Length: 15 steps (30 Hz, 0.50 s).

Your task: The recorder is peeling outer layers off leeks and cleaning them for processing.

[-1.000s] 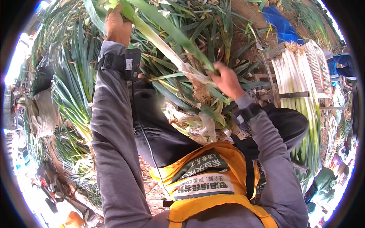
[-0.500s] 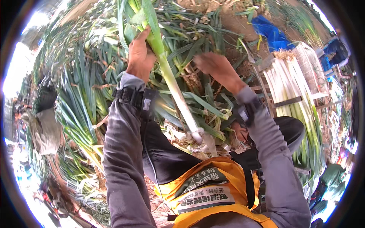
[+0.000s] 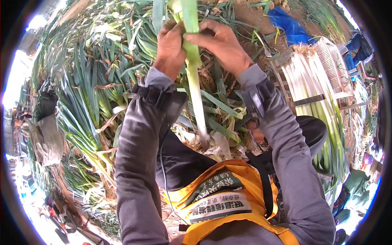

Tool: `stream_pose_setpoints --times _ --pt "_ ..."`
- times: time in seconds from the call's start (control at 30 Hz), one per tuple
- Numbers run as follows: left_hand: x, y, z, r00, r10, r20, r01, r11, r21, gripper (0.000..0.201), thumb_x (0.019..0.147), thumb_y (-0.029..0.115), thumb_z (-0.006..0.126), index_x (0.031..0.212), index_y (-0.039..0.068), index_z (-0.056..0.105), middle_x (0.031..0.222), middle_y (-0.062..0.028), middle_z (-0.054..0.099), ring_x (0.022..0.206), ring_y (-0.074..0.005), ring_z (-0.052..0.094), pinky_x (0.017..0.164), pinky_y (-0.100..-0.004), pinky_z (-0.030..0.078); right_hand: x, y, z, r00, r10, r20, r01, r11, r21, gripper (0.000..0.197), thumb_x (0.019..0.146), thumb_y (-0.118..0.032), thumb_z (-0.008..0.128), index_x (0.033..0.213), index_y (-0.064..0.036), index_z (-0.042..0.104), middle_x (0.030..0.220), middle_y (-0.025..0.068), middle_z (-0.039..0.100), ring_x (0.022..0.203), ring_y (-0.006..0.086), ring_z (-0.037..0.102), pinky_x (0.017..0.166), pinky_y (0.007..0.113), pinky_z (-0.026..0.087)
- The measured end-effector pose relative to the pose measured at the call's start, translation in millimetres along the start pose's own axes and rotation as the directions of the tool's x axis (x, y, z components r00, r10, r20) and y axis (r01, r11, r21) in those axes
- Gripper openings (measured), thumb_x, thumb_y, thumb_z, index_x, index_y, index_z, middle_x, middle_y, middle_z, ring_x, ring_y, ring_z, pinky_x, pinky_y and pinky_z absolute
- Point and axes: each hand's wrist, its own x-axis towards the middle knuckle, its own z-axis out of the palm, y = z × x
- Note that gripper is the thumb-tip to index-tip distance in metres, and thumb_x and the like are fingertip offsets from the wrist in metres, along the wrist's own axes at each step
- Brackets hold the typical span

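Observation:
A single leek (image 3: 194, 87) hangs in front of me, its white shaft pointing down toward my lap and its root end at the bottom. My left hand (image 3: 170, 45) grips it from the left, where the green leaves begin. From the right, my right hand (image 3: 223, 44) meets it at the same height, thumb laid across a broad green leaf and fingers curled. The leaf hides part of both hands' fingertips, and the leaf tops run out of the upper edge.
Unpeeled leeks (image 3: 81, 102) lie heaped on my left and ahead. At my right, a metal rack (image 3: 308, 99) holds a bundle of white-stemmed leeks (image 3: 314, 81). Beyond it lies a blue plastic sheet (image 3: 290, 26). Stripped leaves (image 3: 222, 143) litter the ground by my legs.
My right hand has moved left and up from beside the leek onto its leaves. My left hand has shifted right and up, and the leek now hangs more upright.

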Motion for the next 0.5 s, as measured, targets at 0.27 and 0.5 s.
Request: stream_pose_setpoints --times 0.27,0.5 --pt "39 12 -50 0.978 0.099 -0.184 -0.126 0.982 -0.142 0.018 0.088 -0.004 0.063 0.105 -0.004 0.059 0.099 -0.0157 0.065 0.083 -0.0308 0.066 0.075 -0.0431 0.059 -57 19 -12 0.994 0.013 -0.109 0.018 0.960 0.281 0.021 0.091 -0.019 0.068 0.101 -0.0010 0.062 0.092 0.0040 0.064 0.082 0.0082 0.062 0.066 0.023 0.049" --pt "45 44 -94 0.912 0.173 -0.372 -0.210 0.976 -0.062 0.043 0.079 -0.009 0.070 0.111 0.008 0.046 0.103 -0.0149 0.064 0.085 -0.0309 0.065 0.072 -0.0437 0.060 -151 86 -46 0.841 0.529 -0.110 -0.490 0.833 0.256 0.029 0.087 -0.010 0.065 0.110 0.0056 0.060 0.093 0.0059 0.063 0.080 0.0088 0.059 0.064 0.022 0.045"
